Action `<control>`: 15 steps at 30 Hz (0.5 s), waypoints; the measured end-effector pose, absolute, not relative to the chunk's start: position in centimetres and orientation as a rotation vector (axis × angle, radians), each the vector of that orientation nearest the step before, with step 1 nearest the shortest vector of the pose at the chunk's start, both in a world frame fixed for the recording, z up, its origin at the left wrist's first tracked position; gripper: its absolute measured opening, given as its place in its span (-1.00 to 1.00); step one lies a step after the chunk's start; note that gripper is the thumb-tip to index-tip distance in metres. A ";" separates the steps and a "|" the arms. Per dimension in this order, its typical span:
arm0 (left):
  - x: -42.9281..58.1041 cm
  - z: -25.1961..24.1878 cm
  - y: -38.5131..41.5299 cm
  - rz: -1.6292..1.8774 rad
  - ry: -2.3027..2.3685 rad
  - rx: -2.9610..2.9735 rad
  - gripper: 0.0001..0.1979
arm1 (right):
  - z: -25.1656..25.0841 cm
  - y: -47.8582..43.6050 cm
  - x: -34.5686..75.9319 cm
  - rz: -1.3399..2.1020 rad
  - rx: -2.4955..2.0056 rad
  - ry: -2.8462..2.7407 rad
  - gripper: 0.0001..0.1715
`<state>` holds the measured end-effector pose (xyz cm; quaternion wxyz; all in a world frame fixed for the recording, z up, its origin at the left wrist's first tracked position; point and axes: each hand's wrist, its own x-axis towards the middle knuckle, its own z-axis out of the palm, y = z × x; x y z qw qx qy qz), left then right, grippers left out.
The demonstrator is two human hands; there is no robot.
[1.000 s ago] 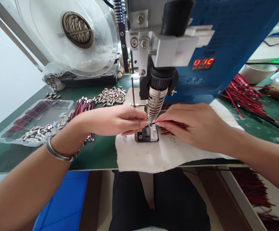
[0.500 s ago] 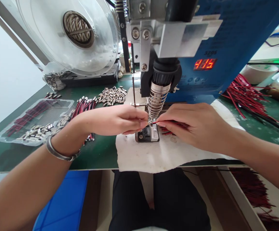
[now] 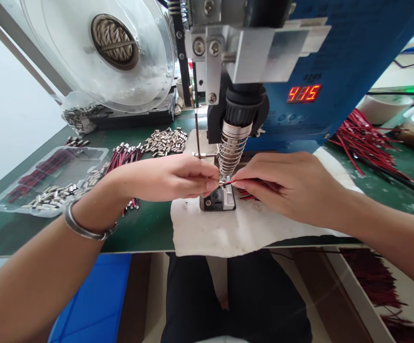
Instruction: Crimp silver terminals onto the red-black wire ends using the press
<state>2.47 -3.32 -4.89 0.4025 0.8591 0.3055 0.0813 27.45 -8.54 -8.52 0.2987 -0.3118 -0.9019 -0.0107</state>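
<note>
- Between the fingertips of both hands, one red-and-black wire (image 3: pixel 229 182) is meeting a small metal piece (image 3: pixel 221 183), just below the coil spring (image 3: pixel 234 147) of the blue machine (image 3: pixel 338 62).
- The right hand (image 3: pixel 281 186) is pinching this wire, its thumb and forefinger clamping near the end.
- The left hand (image 3: pixel 171 178) is holding its fingertips together on the metal piece, mostly hiding it.
- Directly beneath those fingertips, a dark fixture (image 3: pixel 212 205) is resting on a white cloth (image 3: pixel 210 238).
- Whether the wire is already joining the metal piece, I cannot tell; this one is seemingly being worked on, not yet laid aside.
- Behind the left wrist, well apart from the fingers, a wire bundle (image 3: pixel 126 155) is showing metal pieces at its ends, so these are probably counting as done.
- Beyond the left fingers, a pile of loose cylinders (image 3: pixel 166 141) is lying without visible wires, apparently awaiting work.
- Just under the right fingers, more wires (image 3: pixel 247 195) are lying on the cloth; far past that hand, a red wire heap (image 3: pixel 360 143) is spreading, so plenty is seemingly remaining.
</note>
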 end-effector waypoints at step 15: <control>2.6 -4.0 -3.1 -0.009 0.661 2.210 -0.78 | -7.9 -9.4 27.2 -0.224 -0.762 -2.376 -0.70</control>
